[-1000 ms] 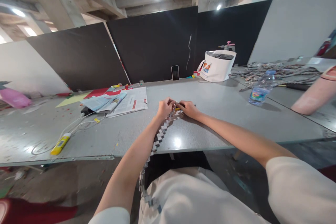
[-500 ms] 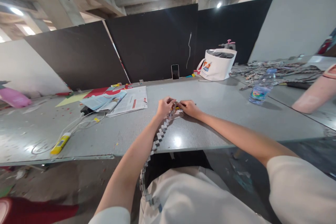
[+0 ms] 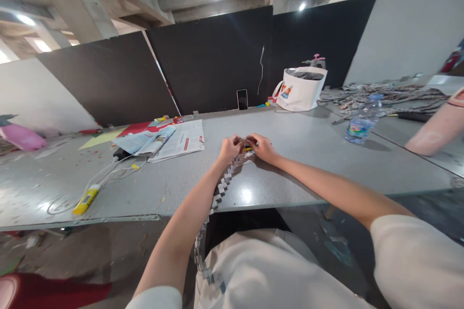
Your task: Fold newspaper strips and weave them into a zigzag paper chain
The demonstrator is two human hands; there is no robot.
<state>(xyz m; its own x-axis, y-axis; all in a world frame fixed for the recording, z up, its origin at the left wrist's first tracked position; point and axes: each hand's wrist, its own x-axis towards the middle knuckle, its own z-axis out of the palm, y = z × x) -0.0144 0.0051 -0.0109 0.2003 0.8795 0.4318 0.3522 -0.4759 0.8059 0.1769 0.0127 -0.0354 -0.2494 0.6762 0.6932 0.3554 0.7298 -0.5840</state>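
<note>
A zigzag grey-and-white folded paper chain (image 3: 222,187) runs from my fingers across the table edge and hangs down to my lap. At its upper end, my left hand (image 3: 231,148) is closed in a pinch on the chain. My right hand (image 3: 263,148) meets it there, thumb and fingers pinched at the same end; the exact piece between the fingertips is too small to make out. Below the fingertips lies a small yellow item (image 3: 248,148), partly covered by my right hand. White paper scraps (image 3: 249,156) rest beside it on the table.
Left of my hands lie newspapers (image 3: 184,142), cables and a yellow glue stick (image 3: 87,200). A phone (image 3: 242,99) leans against the black partition. To the right stand a white bag (image 3: 301,91), a water bottle (image 3: 363,119) and a pink tumbler (image 3: 433,128), with rolled paper strips (image 3: 395,96) behind.
My fingertips have drawn closer together at the chain's end, the right hand's fingers now more bent and raised. The chain still hangs in the same line.
</note>
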